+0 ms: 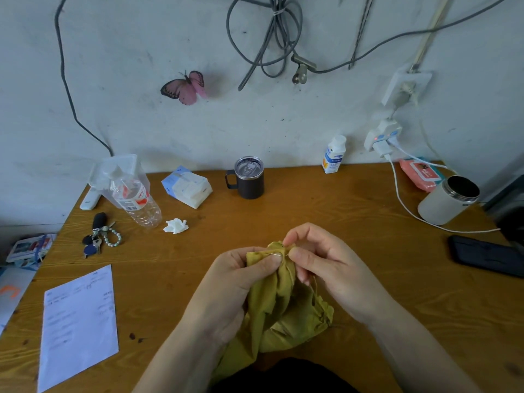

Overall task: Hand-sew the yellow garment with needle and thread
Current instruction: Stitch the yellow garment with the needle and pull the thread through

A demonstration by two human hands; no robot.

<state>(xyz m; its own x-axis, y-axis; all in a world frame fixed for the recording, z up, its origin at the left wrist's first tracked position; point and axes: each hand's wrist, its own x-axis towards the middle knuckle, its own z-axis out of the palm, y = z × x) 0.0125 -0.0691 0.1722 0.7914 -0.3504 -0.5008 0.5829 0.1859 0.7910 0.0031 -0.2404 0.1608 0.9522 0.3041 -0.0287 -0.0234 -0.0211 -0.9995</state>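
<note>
The yellow garment (279,310) is bunched between both hands over the wooden table, its lower part hanging toward my lap. My left hand (235,285) grips the fabric, thumb pressed on the top fold. My right hand (320,259) pinches the fold's tip between thumb and forefinger, where a thin needle (279,253) shows crossing the cloth. A thread (314,287) trails down below the right hand.
On the table (354,279): a paper sheet (79,324) front left, keys (100,236), a plastic bottle (136,202), a crumpled tissue (175,225), a dark mug (249,177), a white cup (448,199) with a charging cable, and a black phone (485,255) at right.
</note>
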